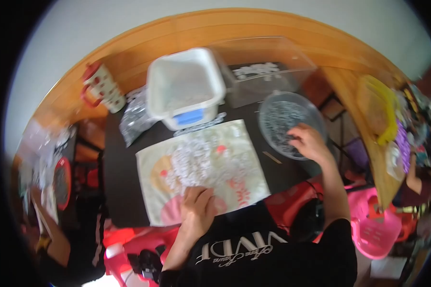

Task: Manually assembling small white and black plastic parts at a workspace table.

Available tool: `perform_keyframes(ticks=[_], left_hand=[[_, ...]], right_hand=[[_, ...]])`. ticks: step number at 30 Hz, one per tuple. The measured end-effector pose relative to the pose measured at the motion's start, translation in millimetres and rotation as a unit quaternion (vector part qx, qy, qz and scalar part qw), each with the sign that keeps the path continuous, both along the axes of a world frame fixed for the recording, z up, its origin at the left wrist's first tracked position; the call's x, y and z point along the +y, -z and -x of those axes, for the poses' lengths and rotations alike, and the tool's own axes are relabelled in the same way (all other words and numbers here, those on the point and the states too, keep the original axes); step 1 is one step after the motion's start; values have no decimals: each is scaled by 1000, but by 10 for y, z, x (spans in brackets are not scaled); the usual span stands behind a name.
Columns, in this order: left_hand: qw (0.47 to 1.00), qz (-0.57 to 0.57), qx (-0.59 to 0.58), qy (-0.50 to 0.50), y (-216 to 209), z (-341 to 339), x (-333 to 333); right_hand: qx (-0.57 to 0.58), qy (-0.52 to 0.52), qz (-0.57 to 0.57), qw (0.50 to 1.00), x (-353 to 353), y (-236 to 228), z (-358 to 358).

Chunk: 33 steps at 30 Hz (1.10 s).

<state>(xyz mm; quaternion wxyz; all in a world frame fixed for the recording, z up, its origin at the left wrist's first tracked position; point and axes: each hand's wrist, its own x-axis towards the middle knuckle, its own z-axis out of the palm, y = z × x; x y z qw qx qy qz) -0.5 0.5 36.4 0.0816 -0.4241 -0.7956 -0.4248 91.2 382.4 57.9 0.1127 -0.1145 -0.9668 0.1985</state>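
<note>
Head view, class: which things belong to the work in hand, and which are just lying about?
Belonging, apparently:
white pieces by the left hand
cloth under them
clear bowl at the right hand
grey pieces inside

Lying about, apparently:
mug
yellow tub

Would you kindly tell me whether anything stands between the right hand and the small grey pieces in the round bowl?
Nothing visible does: the right hand reaches across the near-right rim of the round bowl, over the small grey pieces; whether it touches them is unclear.
</note>
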Motion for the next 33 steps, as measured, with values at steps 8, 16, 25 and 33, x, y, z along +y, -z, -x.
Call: perform_keyframes(ticks=[8, 16, 25, 33], left_hand=[[995, 2, 6, -100, -18, 175, -137], [991, 74, 61, -95, -128, 277, -39], [996, -21, -18, -86, -59, 331, -145], [938, -149, -300, -90, -6, 263, -198]], right_hand=[[4, -26, -28, 999, -26, 56, 58], [-19, -12, 26, 999, -115, -49, 65], [-13, -11, 0, 1000, -145, -27, 83], [5, -47, 13, 999, -129, 20, 120]])
